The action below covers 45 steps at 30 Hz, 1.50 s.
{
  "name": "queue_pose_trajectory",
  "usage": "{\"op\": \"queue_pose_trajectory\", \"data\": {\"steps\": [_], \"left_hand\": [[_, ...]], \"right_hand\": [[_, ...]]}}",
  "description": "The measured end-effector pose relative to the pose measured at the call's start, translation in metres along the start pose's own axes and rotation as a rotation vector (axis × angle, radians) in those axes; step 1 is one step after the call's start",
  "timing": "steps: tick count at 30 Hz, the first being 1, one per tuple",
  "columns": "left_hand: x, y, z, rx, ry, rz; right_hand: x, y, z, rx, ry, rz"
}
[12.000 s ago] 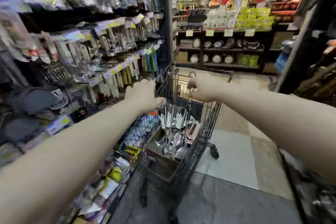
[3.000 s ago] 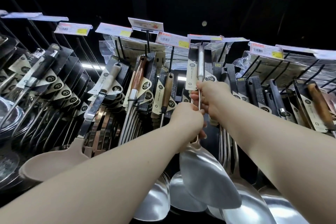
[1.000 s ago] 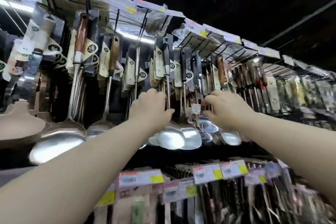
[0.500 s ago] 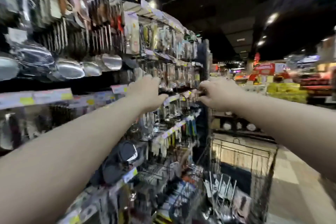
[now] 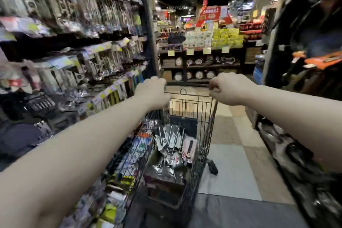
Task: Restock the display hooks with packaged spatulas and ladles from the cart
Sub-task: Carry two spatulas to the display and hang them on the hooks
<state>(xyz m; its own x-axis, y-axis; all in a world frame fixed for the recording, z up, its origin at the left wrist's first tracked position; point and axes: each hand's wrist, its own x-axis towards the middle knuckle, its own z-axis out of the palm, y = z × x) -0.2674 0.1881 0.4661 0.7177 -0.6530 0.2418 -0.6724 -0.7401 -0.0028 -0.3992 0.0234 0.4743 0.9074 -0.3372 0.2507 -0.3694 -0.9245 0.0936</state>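
Left hand (image 5: 151, 92) and right hand (image 5: 228, 91) hover empty, fingers (image 5: 213, 91) loosely curled, over the cart (image 5: 208, 135), likely ready to pick packaged utensils (image 5: 170, 140).

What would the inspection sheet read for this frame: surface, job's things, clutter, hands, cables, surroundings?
Surface: tiled aisle floor, grey and beige.
Job's things: wire cart holds packaged steel utensils, handles up, in a cardboard box; display hooks on the left hang full of packs.
Clutter: blurred loose packets low on the left shelving.
Hands: left hand and right hand are out over the cart, nothing seen in either.
Cables: nothing seen.
Surroundings: far shelf of plates, yellow packs above it.
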Motion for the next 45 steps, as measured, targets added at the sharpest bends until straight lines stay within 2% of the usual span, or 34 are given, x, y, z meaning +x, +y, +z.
{"op": "queue_pose_trajectory", "data": {"steps": [6,14,22,26,32,39,45], "left_hand": [[0.076,-0.042,0.105,-0.021,-0.173,-0.032],[0.124,-0.095,0.226,-0.071,-0.397,-0.174],[0.16,-0.104,0.345,-0.115,-0.591,-0.358],[0.183,-0.101,0.405,-0.182,-0.698,-0.474],[0.201,-0.103,0.497,-0.319,-0.825,-0.664],[0.205,-0.11,0.576,-0.516,-0.836,-0.815],[0.213,-0.106,0.615,-0.707,-0.748,-0.97]], "right_hand": [[0.076,-0.004,0.093,0.091,-0.161,0.004],[0.166,-0.012,0.235,0.182,-0.47,-0.056],[0.251,-0.014,0.392,0.267,-0.722,-0.11],[0.276,-0.014,0.473,0.355,-0.932,-0.034],[0.279,-0.024,0.573,0.39,-1.14,0.022],[0.272,-0.059,0.636,0.545,-1.219,0.285],[0.259,-0.069,0.661,0.868,-1.12,0.625]]}}
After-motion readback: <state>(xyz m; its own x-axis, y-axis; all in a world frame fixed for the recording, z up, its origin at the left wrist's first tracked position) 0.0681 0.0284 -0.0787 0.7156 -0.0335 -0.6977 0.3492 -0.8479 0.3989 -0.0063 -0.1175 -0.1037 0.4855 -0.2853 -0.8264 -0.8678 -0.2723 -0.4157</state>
